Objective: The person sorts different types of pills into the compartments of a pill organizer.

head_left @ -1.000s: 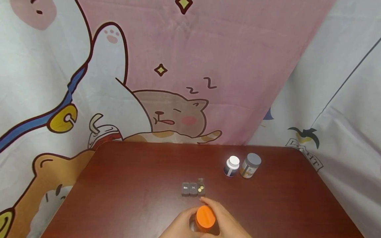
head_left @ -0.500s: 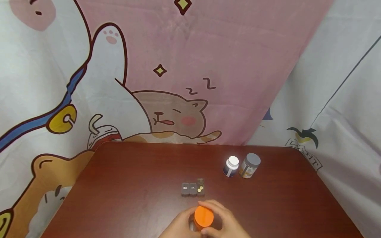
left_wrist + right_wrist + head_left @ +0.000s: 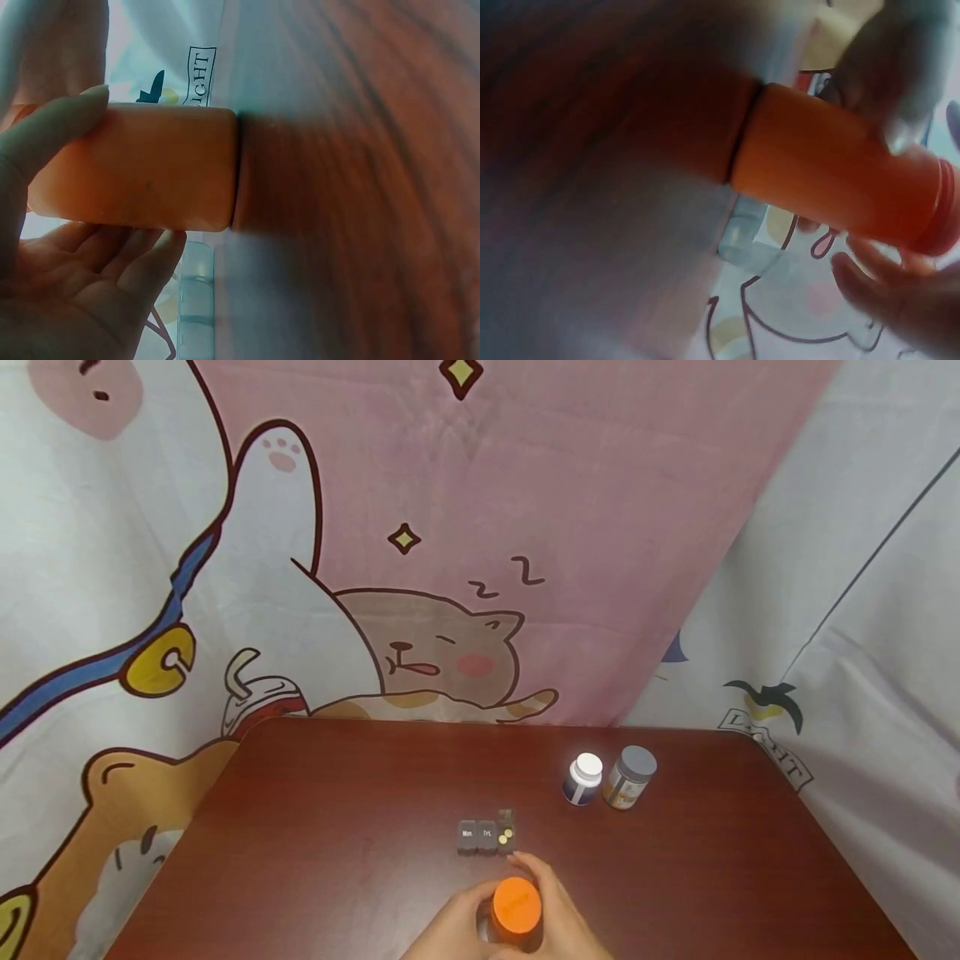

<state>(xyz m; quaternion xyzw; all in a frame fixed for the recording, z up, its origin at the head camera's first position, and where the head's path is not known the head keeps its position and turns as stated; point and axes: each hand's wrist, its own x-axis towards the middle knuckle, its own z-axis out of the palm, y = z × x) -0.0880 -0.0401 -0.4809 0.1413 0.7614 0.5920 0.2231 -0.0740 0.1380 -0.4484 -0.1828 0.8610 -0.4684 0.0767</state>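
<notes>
An orange pill bottle (image 3: 150,166) with an orange screw cap (image 3: 516,906) stands upright on the table near its front edge. My left hand (image 3: 457,922) grips the bottle's body, thumb (image 3: 71,116) along one side and fingers on the other. My right hand (image 3: 562,910) is spread around the cap, its index finger reaching out past the rim, apart from it. In the right wrist view, right fingers (image 3: 896,292) sit beside the bottle below the cap. Just beyond stands a dark pill organizer (image 3: 477,837); its right compartment's lid is up, with yellowish tablets inside.
A white-capped bottle (image 3: 583,778) and a larger grey-lidded jar (image 3: 630,777) stand side by side at the back right of the brown table (image 3: 337,793). Cloth curtains (image 3: 600,527) with cartoon animals hang behind and at both sides.
The right hand closed its fingers around the cap half a second ago, then spread them again, index finger forward. The cap's top ridge has changed angle. The left hand stays on the bottle.
</notes>
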